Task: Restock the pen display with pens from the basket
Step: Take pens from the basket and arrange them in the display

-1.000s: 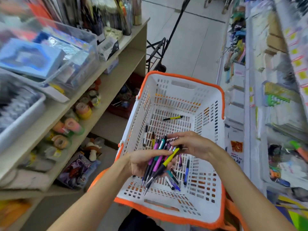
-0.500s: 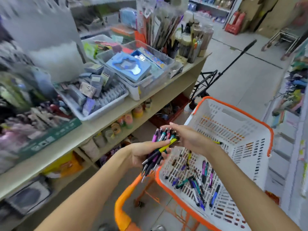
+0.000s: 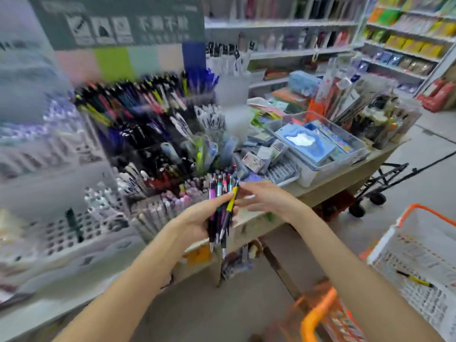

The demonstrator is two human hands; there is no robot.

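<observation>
pens (image 3: 220,211) bunched upright in left hand (image 3: 197,222), gripped mid-barrel, tips down. right hand (image 3: 261,198) just beside, fingers loosely extended toward the bunch's tops, holding nothing. pen display (image 3: 148,134) ahead and left, nearer the left hand, on the tabletop (image 3: 328,180). basket (image 3: 419,257) off to the right.

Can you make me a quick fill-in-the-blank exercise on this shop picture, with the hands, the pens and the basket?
1. The bundle of pens is gripped in the ____ hand.
2. The right hand reaches toward the ____ end of the bundle.
3. The white basket has a rim coloured ____.
4. One pen, yellow and black, lies in the ____.

Missing words: left; top; orange; basket
</observation>
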